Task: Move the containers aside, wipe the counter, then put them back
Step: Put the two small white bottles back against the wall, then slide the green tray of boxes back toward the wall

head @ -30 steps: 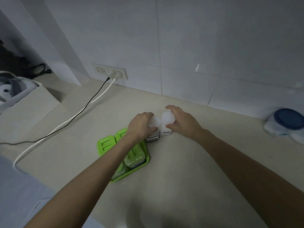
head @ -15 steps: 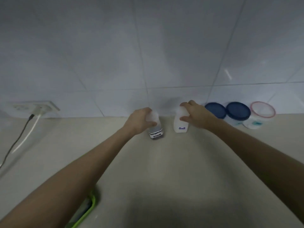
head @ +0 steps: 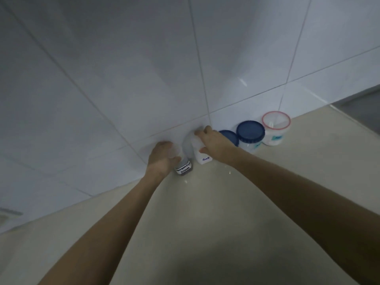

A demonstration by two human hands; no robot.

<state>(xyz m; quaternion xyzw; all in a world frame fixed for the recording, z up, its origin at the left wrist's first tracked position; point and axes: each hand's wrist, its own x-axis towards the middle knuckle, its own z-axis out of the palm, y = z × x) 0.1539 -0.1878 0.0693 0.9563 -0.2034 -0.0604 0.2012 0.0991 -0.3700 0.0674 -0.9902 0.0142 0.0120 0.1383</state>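
Observation:
Two small white jars stand at the foot of the tiled wall on the beige counter (head: pixel 205 212). My left hand (head: pixel 161 159) grips the jar with dark contents and a black-lettered label (head: pixel 183 168). My right hand (head: pixel 216 144) grips the white jar labelled "Salt" (head: pixel 202 155) just to its right. Both jars seem to rest on the counter close against the wall, a small gap between them. To their right stand two blue-lidded tubs (head: pixel 250 131) (head: pixel 229 135) and a red-rimmed clear tub (head: pixel 276 122), all against the wall.
The white tiled wall (head: pixel 144 79) rises directly behind the jars. A wall socket's edge (head: pixel 8 214) shows at far left. At the far right a dark recess (head: pixel 362 109) lies beyond the counter's raised edge.
Both hands carried the two jars away from the green tray toward the wall, beside the blue-lidded tubs. The view swung right and up; the green tray and cables have left the frame.

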